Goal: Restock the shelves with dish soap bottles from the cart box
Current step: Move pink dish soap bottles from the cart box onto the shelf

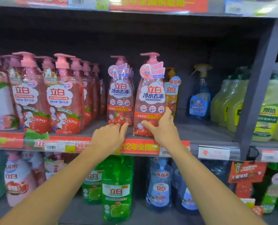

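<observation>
Right hand (163,129) holds the front pink pump bottle (149,101) low on its body, centre of frame: thumb up the right side, fingers round the base front. Left hand (109,135) just left of it, fingertips curled loosely at the foot of the second matching bottle (120,98); can't tell if it truly grips or only touches. Both bottles stand upright on the middle shelf (199,130), front one near the edge.

Handling, my guess: full of liquid so fairly heavy, stiff plastic, glossy label likely slick, top-heavy with pump and cardboard tag. Best held round the lower body or waist, not by the pump head.

Around: orange bottle (170,95) just behind right, touching or nearly. Blue spray bottle (199,98) further right, apart. Strawberry-label pink bottles (62,95) crowd left of frame, gap between. Yellow-green bottles (268,111) far right past the upright post (255,88). Green bottles (117,192) on lower shelf. Sliding back risks knocking the orange bottle. Cart box not in view.
</observation>
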`<action>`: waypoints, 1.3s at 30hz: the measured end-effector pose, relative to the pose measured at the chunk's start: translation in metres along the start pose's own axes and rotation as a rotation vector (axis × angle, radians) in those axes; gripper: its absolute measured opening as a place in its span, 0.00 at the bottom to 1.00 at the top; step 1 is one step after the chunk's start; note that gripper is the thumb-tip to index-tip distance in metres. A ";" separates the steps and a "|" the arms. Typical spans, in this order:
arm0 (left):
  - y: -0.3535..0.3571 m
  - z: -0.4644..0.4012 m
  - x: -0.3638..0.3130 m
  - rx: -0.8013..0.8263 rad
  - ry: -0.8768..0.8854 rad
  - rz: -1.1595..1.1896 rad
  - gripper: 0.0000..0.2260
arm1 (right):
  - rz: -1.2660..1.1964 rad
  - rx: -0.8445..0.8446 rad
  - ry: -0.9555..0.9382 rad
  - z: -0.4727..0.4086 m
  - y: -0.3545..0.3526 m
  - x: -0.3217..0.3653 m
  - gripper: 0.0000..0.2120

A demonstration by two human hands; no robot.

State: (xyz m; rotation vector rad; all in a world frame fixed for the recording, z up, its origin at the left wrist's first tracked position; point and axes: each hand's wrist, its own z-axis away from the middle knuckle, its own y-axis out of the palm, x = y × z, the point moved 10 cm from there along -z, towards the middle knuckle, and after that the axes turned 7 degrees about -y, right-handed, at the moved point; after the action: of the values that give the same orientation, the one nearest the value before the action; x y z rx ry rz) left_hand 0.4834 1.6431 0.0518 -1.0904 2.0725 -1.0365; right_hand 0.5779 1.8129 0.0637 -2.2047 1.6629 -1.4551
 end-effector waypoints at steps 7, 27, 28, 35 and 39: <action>-0.006 0.008 -0.004 -0.125 0.025 0.014 0.15 | -0.026 0.070 0.080 -0.018 0.011 -0.010 0.45; 0.000 0.005 -0.001 -0.251 0.047 0.084 0.21 | -0.009 0.117 0.190 -0.051 0.028 -0.031 0.36; 0.000 0.004 0.000 -0.247 0.042 0.080 0.21 | -0.001 0.119 0.193 -0.053 0.028 -0.032 0.35; 0.007 0.001 0.000 -0.197 0.045 0.092 0.23 | 0.223 0.152 0.225 -0.052 0.028 -0.037 0.39; 0.002 0.003 0.002 -0.213 0.076 0.134 0.26 | 0.625 0.093 0.195 -0.033 0.014 -0.029 0.39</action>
State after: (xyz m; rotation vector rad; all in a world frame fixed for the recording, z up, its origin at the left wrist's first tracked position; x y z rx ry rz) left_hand 0.4844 1.6413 0.0486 -1.0094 2.3243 -0.8182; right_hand 0.5451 1.8451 0.0561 -1.3326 2.0306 -1.5352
